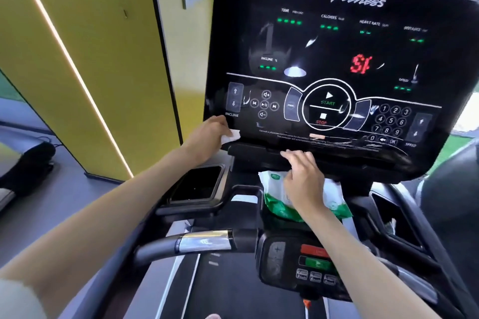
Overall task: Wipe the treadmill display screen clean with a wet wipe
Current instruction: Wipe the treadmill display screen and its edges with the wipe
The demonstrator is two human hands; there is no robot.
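our left hand (207,134) grips the wet wipe (231,136) at lower left of the display screen (324,59); right hand (303,179) lies released. we should sweep across in overlapping rows.

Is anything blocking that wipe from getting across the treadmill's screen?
Nothing visible does. The left hand holds the wet wipe at the lower left corner of the display screen, and the right hand rests lower, over the wipes pack, off the glass.
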